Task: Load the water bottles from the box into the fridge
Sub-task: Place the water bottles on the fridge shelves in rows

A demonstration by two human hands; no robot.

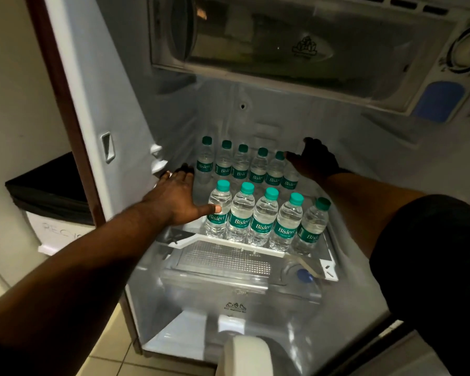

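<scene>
Well, the water bottles [263, 221] stand in two tight rows on the fridge shelf [190, 241], so a hard push from the flat, spread left hand [174, 198], or the right hand [315, 161], too dark to read, could knock them over.

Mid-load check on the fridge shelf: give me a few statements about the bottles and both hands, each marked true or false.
1. The shelf has five bottles in front. True.
2. The bottles lie on their sides. False: every one stands upright.
3. The left hand touches the front-left bottle with its thumb. True.
4. The caps are red. False: they are green.
5. The right hand is outside the fridge. False: it reaches in to the right end of the back row.
</scene>
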